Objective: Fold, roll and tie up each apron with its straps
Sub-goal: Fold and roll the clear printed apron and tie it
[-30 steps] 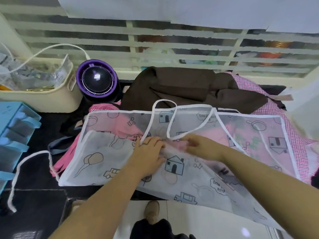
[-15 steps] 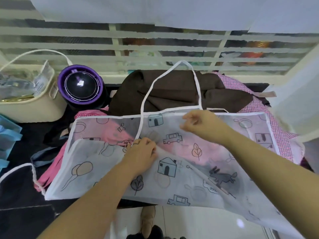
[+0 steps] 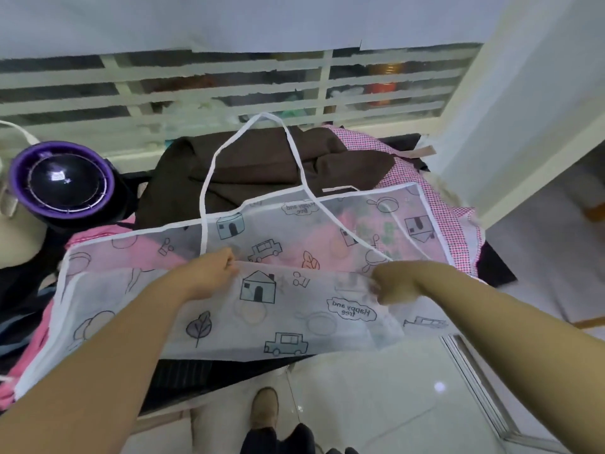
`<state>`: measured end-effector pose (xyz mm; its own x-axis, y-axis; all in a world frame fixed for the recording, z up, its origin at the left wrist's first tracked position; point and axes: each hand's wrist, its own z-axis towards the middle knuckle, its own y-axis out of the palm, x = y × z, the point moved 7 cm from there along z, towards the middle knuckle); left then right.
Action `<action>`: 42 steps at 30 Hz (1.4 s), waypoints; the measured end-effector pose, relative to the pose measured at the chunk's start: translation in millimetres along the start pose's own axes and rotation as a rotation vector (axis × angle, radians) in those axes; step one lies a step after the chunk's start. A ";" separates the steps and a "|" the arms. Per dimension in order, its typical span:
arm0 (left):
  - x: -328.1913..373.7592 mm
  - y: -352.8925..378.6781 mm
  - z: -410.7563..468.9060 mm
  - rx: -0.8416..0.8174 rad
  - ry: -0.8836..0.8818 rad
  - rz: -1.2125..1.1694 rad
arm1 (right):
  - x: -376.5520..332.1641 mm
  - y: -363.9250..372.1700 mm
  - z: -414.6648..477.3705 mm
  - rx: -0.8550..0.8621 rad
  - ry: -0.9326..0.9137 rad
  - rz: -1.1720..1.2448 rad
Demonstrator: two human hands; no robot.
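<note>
On the cluttered tabletop [image 3: 494, 267], the sheer printed apron [image 3: 262, 309] lies spread, its near half folded up. Its neck strap [image 3: 209, 178] now trails over the brown cloth [image 3: 262, 165]. The right hand [image 3: 396, 283] has dropped to the fold opposite the left hand [image 3: 209, 273], so folding can likely continue. Both hands' fingers pinch that white-bound edge.

Apron [image 3: 262, 309] atop clothes pile [image 3: 262, 165], fan [image 3: 62, 181] at left
</note>
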<state>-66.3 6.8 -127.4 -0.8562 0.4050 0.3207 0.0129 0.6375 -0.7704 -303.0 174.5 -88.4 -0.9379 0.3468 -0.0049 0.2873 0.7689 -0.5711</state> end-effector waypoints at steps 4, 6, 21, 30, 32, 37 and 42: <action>-1.1 -14.3 -5.0 -0.084 0.002 0.067 | 0.9 -25.0 -6.0 -0.021 0.037 -0.083; 0.6 -22.7 -6.3 -0.138 -0.026 0.149 | -2.3 -37.7 -8.8 -0.022 0.048 -0.120; 175.5 -2.7 -4.8 -0.404 0.340 -0.165 | 33.9 -86.6 -63.5 0.864 -0.040 0.018; 181.0 -12.2 -20.2 -0.810 0.190 -0.757 | 125.7 2.7 -73.8 0.997 0.011 1.365; 175.7 -13.1 -22.0 -0.824 0.162 -0.807 | 126.5 3.5 -58.1 0.804 -0.038 1.369; 166.6 -17.7 -29.5 -0.809 0.149 -0.867 | 122.7 -17.7 -36.7 0.762 -0.107 1.260; 158.5 -23.2 -29.7 -0.749 0.156 -0.899 | 126.2 -24.6 -18.4 0.499 -0.104 1.265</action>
<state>-187.0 75.7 -42.3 -0.6404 -0.3432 0.6871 -0.2180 0.9390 0.2658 -424.9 209.2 -59.9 -0.1053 0.6043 -0.7898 0.8737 -0.3231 -0.3637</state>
